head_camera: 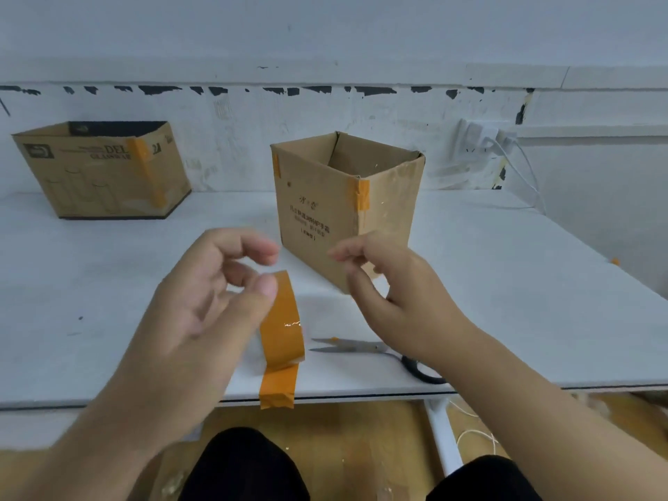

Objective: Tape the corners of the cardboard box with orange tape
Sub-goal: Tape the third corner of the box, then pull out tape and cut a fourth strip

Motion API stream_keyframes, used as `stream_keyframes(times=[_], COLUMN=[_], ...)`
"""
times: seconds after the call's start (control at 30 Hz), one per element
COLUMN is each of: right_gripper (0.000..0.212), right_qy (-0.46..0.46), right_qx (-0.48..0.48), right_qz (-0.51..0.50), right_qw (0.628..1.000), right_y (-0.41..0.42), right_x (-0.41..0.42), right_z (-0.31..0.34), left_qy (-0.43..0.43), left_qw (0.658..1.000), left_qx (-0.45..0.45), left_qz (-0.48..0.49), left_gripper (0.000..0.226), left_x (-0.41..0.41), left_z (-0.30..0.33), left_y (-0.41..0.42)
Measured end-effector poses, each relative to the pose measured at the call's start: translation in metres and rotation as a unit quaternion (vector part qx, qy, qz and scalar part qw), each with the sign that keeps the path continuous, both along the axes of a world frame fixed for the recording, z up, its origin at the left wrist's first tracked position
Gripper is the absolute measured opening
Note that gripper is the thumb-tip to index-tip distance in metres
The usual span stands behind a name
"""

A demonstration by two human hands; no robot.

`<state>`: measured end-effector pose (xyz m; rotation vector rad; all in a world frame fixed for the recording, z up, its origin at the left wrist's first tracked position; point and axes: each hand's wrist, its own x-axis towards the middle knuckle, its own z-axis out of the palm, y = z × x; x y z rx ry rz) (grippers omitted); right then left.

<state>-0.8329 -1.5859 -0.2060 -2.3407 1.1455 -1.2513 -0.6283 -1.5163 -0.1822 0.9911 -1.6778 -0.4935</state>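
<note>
An open-topped cardboard box (318,197) stands upright on the white table (506,283), with short orange tape pieces on its near top corner and left edge. My left hand (202,301) holds the top end of a cut strip of orange tape (282,341) against its thumb; the strip hangs down past the table's front edge. My right hand (390,280) hovers just in front of the box's lower near corner, its fingers curled and apart, holding nothing that I can see.
Scissors (361,347) lie on the table under my right forearm. A second cardboard box (101,171) with an orange tape strip sits at the back left against the wall. A wall socket with white cables (484,139) is at the back right. My knees show below the table edge.
</note>
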Motion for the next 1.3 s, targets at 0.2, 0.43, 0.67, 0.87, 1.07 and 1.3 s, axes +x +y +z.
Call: stream_keyframes(times=[0.2, 0.43, 0.67, 0.87, 1.07, 1.3], right_gripper=[0.039, 0.021, 0.022, 0.027, 0.030, 0.025], right_qy=[0.016, 0.014, 0.033, 0.037, 0.041, 0.049], right_qx=[0.090, 0.090, 0.104, 0.063, 0.059, 0.032], right_qz=[0.075, 0.145, 0.146, 0.136, 0.145, 0.121], right_qw=[0.993, 0.985, 0.983, 0.988, 0.987, 0.991], right_y=[0.014, 0.022, 0.018, 0.018, 0.016, 0.018], right_x=[0.031, 0.040, 0.041, 0.043, 0.041, 0.041], right_z=[-0.030, -0.046, -0.047, -0.049, -0.051, -0.055], left_qy=[-0.034, 0.267, 0.346, 0.304, 0.326, 0.350], left_qw=[0.971, 0.869, 0.865, 0.887, 0.888, 0.890], left_qx=[0.237, 0.412, 0.350, 0.327, 0.305, 0.267], left_qz=[-0.002, 0.065, 0.096, 0.120, 0.112, 0.122], left_gripper=[0.047, 0.044, 0.033, 0.029, 0.032, 0.031], left_x=[0.005, -0.009, -0.025, -0.027, -0.029, -0.037], left_z=[-0.069, -0.137, -0.141, -0.143, -0.141, -0.136], left_y=[0.064, 0.045, 0.033, 0.032, 0.041, 0.056])
